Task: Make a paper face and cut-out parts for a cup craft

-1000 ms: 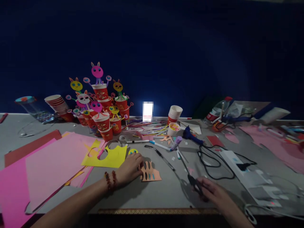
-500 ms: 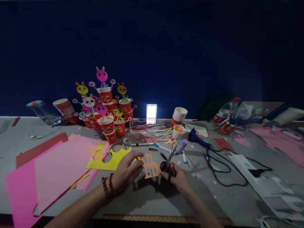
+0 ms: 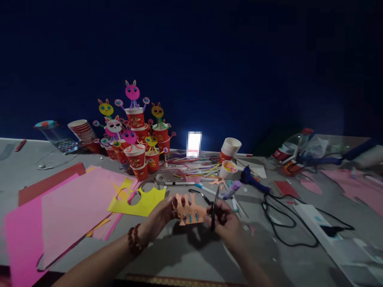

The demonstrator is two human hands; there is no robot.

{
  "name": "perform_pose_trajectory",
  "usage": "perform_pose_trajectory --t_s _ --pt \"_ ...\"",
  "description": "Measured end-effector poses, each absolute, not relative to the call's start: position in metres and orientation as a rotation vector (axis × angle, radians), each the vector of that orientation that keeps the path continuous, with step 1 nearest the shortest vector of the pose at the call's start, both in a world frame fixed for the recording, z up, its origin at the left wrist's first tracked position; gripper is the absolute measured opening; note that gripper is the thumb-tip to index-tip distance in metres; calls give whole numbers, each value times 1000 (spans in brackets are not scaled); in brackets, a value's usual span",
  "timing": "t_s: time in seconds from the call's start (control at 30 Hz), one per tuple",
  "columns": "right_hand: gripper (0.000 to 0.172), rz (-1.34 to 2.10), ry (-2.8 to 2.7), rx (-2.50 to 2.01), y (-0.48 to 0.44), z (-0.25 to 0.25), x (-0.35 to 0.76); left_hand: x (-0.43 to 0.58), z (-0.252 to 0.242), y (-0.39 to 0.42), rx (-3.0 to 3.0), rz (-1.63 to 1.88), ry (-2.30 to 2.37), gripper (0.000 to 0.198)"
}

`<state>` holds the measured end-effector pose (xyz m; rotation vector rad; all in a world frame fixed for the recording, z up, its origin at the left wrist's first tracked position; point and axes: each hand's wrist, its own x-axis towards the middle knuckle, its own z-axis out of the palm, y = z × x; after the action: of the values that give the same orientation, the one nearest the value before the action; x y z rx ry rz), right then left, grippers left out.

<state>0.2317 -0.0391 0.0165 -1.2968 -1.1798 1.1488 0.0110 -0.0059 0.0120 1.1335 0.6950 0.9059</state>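
An orange paper cut-out [image 3: 187, 211] with notched edges and blue oval markings is held up between my two hands. My left hand [image 3: 163, 213] pinches its left edge, the fingertips partly hidden behind the paper. My right hand [image 3: 226, 221] has its fingers through the handles of a pair of scissors [image 3: 213, 209], whose blades point up and away. The right thumb lies by the paper's right edge; whether it grips the paper too is hard to tell. Left of my hands lies a yellow paper sheet [image 3: 146, 199] with round pieces cut from it.
Pink paper sheets [image 3: 80, 203] cover the left. Red paper cups [image 3: 135, 153] with animal faces stand stacked behind. Pens, a purple glue stick [image 3: 232, 189], a cup of scraps [image 3: 229, 169] and a blue glue gun [image 3: 253, 179] lie beyond my hands. A black cord [image 3: 287, 241] and white power strip [image 3: 321, 229] are right.
My left hand has lowered and turned, its fingers now on the orange paper's left edge. The paper has tilted, showing its blue ovals more plainly. The scissors stay in my right hand.
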Motion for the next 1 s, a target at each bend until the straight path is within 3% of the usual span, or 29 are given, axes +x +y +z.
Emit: perform_pose_trajectory --t_s 0.1,0.2,0.4,0.7,1.0 --pt "26 1110 -1316 -1331 -38 20 232 18 22 -1 1110 830 690 35" --pt "25 1080 -1361 -1358 -36 22 231 24 26 6 1264 894 708 45" --pt "33 1095 -1183 -1320 -36 11 235 26 27 11 1354 913 861 37" --pt "46 1513 -1157 -1218 -86 -28 231 24 33 3 1266 1022 943 34" --pt "45 1552 -1165 -1270 -87 -17 223 23 20 0 1201 1059 974 31"
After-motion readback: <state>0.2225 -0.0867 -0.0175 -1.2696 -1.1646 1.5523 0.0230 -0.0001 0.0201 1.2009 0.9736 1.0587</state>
